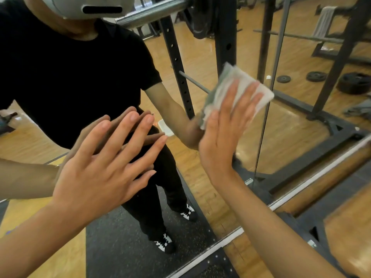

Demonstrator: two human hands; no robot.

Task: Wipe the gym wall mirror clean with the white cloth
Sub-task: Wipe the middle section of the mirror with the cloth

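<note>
Mirror [291, 121] fills nearly the whole view. It is a wall-size pane with a vertical seam right of centre and a white strip along the bottom edge. Wood floor [351, 247] lies below the strip, and more of it shows in the reflection.

In the glass:
- A black rack [225, 41] with holed uprights.
- A chrome barbell [152, 11] crossing the top.
- A dark speckled mat [120, 247] under the person's reflection, who wears a black shirt, black trousers and black-and-white shoes [188, 213].
- Far right, a stack of plates [354, 83] on the floor, with two smaller ones beside it.
- A grey towel [324, 21] draped over a bar at the top right.

The rack's reflection sits directly behind the working area, and both forearms cut across the lower half of the view.

Left hand [100, 173] is released, palm flat to the glass, with fingers straight and spread, meeting their own reflection low and left of centre.

Right hand [222, 133] is also flat, not clenched, its straight fingers pressing the cloth [245, 77] onto the mirror.

The cloth is white and folded into a rough rectangle, pinned against the glass just left of the seam at mid-height — its edges stick out past the fingertips. It looks slightly blurred.
</note>
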